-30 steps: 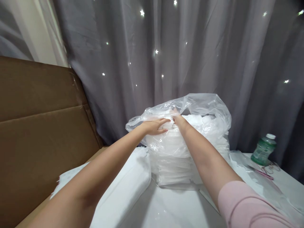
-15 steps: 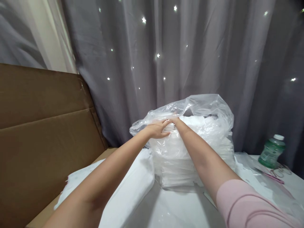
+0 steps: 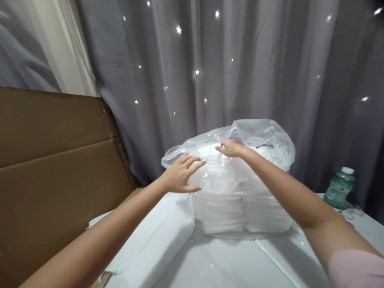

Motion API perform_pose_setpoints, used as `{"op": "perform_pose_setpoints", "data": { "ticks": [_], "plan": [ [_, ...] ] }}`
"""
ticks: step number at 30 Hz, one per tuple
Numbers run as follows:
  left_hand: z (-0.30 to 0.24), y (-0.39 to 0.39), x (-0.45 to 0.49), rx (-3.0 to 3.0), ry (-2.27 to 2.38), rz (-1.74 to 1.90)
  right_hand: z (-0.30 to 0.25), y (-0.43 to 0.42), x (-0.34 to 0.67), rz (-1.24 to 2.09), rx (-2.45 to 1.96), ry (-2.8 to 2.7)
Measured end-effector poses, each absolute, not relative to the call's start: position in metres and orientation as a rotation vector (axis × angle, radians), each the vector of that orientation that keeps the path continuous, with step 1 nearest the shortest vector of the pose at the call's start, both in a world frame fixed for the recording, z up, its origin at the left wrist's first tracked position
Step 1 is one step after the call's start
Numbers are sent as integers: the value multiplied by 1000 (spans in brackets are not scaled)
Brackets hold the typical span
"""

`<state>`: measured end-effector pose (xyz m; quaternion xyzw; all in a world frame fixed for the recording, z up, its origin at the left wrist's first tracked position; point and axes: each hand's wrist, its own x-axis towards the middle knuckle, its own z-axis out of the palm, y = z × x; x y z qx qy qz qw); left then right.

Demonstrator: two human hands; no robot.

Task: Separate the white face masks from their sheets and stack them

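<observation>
Grey starry curtain behind; left hand spread against the plastic bag, right hand pinching its top, stack still bagged.

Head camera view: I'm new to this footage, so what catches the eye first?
A bulging clear plastic bag of stacked white sheets sits centre on the white table. The left hand spreads against its side, the right hand pinches its top. A star-dotted grey curtain hangs behind.

The desk's near edge lies open, while the bag fills its far middle, cardboard walls the left edge, and a bottle stands near the right far corner.
</observation>
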<state>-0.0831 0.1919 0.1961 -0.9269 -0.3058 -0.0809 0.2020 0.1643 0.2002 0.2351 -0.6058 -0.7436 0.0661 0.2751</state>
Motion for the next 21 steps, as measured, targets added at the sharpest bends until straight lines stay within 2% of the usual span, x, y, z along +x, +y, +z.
{"op": "perform_pose_setpoints", "data": {
  "ticks": [2, 4, 7, 10, 16, 21],
  "plan": [
    [182, 182, -101, -2444, -1009, -316, 223, 160, 192, 157, -1533, -2156],
    [167, 175, -112, -2322, -1272, -398, 201, 119, 216, -184, -1428, -2373],
    [153, 168, -109, -2412, -1487, -317, 164, 76, 240, -567, -1699, -2381],
    [160, 170, -87, -2563, -1401, -252, 146, 68, 251, -602, -1995, -2279],
    [226, 192, -21, -2363, -1400, -570, 197, 95, 273, -683, -2035, -1935],
    [252, 226, 20, -2335, -1563, -496, 225, 129, 287, -559, -1997, -1771]
  ]
}}
